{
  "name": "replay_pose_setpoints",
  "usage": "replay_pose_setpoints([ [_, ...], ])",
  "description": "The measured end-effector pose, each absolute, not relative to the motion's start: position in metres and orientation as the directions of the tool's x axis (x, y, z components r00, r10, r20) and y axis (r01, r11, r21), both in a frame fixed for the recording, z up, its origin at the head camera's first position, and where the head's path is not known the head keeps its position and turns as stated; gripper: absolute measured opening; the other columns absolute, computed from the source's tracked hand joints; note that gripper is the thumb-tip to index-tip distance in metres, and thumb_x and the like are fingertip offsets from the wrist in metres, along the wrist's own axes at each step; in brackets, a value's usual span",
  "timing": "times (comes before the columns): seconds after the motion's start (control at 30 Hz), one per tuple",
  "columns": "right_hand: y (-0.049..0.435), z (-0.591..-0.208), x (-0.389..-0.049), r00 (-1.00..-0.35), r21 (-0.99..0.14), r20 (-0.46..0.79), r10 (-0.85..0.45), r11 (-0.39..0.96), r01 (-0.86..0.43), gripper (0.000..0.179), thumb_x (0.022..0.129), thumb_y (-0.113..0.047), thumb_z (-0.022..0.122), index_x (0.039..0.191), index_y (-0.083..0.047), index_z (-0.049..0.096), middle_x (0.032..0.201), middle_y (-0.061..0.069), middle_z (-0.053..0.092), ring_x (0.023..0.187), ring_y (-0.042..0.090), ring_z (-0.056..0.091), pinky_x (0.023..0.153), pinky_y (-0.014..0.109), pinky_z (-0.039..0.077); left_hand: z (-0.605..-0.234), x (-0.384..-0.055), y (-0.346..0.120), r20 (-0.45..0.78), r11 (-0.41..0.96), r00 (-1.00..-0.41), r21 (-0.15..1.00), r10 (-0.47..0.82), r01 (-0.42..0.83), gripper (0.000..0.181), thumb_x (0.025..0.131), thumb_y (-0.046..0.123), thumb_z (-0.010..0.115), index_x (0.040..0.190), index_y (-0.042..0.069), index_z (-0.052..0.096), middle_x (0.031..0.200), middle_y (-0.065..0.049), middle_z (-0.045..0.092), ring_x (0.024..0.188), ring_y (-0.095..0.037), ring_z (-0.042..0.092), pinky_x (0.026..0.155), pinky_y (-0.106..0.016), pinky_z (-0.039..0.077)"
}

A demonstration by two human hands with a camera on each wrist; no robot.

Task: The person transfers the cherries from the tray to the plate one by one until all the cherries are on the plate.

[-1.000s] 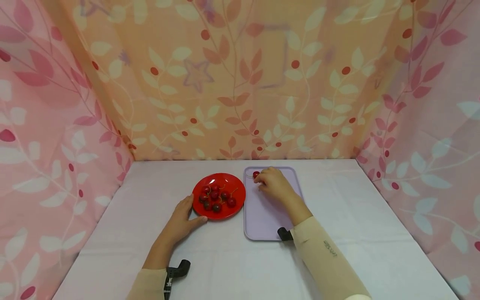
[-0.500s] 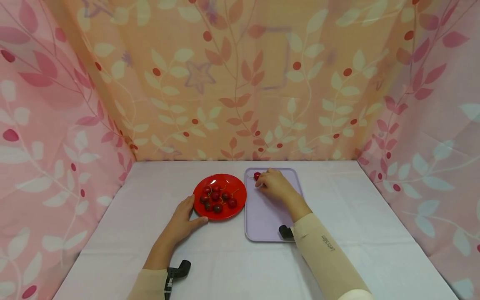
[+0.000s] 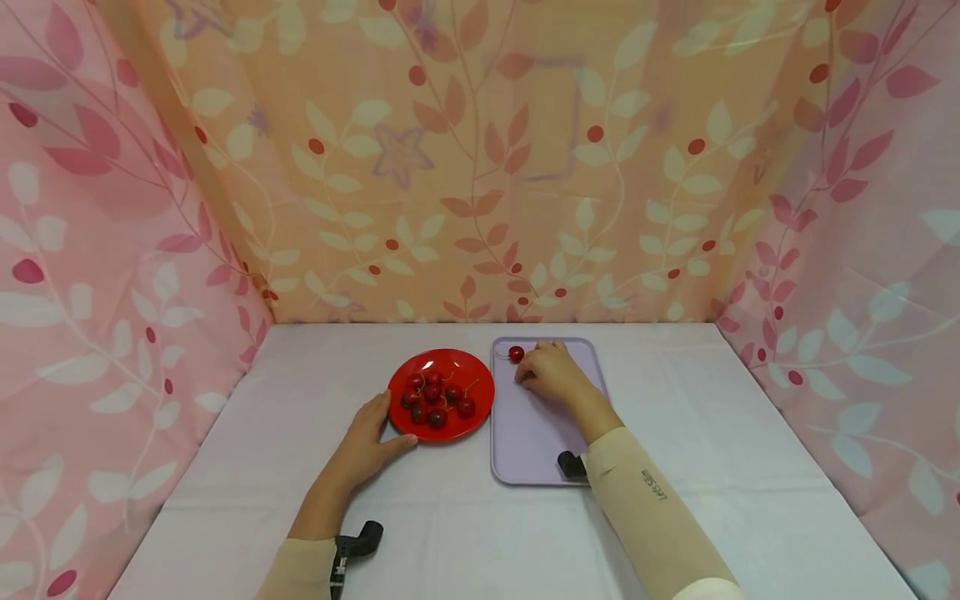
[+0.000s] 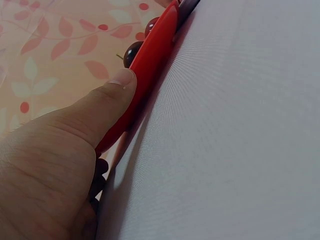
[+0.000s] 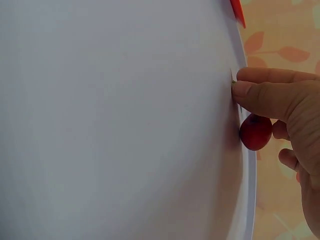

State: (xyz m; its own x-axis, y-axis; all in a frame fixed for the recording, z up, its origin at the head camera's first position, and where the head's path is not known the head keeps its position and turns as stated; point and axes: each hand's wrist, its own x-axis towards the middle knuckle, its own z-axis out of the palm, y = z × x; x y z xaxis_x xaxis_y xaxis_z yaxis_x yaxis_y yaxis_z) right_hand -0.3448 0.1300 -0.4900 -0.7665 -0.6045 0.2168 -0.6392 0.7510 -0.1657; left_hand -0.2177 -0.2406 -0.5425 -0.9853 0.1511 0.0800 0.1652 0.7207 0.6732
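Note:
On the lilac tray [image 3: 525,450] one red cherry [image 3: 516,354] lies near the far left corner, its pale stem pointing left. My right hand [image 3: 555,373] is just in front and to the right of it, fingers bent down. In the right wrist view the thumb and index finger [image 5: 257,95] are close together, and the cherry [image 5: 256,132] shows partly behind them. My left hand [image 3: 366,437] rests against the near left rim of the red plate [image 3: 468,367], with the thumb [image 4: 112,97] along its edge. Several cherries [image 3: 432,392] with stems sit in the plate.
A white cloth covers the table [image 3: 442,533]. Plate and tray stand side by side, almost touching. Patterned curtain [image 3: 465,167] hangs behind and at both sides. A black wrist camera [image 3: 363,540] sits on each forearm.
My right hand has drawn back slightly to the right, so more of the cherry on the tray shows. The left hand and the plate have kept their places.

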Motion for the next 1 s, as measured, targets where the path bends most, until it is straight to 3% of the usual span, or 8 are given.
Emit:
replay_pose_setpoints([
  [0.17,0.13,-0.489,-0.343,-0.773,-0.176,0.223,-0.594,0.755,-0.631,0.01,0.083,-0.013,0.085,0.087,-0.022,0.083,0.089,-0.01,0.077,0.09,0.02,0.052,0.084,0.042,0.034,-0.543,-0.218,-0.241,0.082,0.717,-0.984,0.676,0.155,0.169,0.109,0.084,0.062,0.075,0.164,0.011,0.021,0.169,-0.013,0.026,0.156,-0.038,0.019,0.122,-0.061,0.025],
  [0.47,0.125,-0.484,-0.343,-0.81,-0.198,0.225,-0.542,0.788,-0.582,0.008,0.087,-0.018,0.081,0.094,-0.022,0.083,0.089,-0.009,0.076,0.092,0.019,0.053,0.09,0.043,0.038,-0.544,-0.219,-0.241,0.086,0.725,-0.984,0.667,0.155,0.173,0.109,0.085,0.062,0.074,0.164,0.008,0.022,0.168,-0.015,0.027,0.155,-0.039,0.019,0.122,-0.062,0.025],
  [0.7,0.123,-0.472,-0.338,-0.8,-0.194,0.294,-0.524,0.786,-0.587,0.007,0.084,-0.018,0.08,0.09,-0.023,0.082,0.087,-0.009,0.076,0.088,0.021,0.052,0.083,0.041,0.037,-0.541,-0.217,-0.24,0.083,0.72,-0.985,0.674,0.15,0.166,0.108,0.085,0.06,0.075,0.164,0.008,0.022,0.168,-0.015,0.027,0.156,-0.039,0.019,0.122,-0.062,0.025],
  [1.0,0.125,-0.46,-0.331,-0.792,-0.258,0.348,-0.501,0.761,-0.595,0.005,0.085,-0.016,0.08,0.089,-0.019,0.082,0.084,-0.01,0.076,0.089,0.021,0.054,0.085,0.042,0.041,-0.54,-0.216,-0.24,0.081,0.72,-0.985,0.673,0.152,0.167,0.108,0.085,0.06,0.075,0.164,0.008,0.022,0.168,-0.016,0.026,0.155,-0.039,0.02,0.122,-0.062,0.025],
])
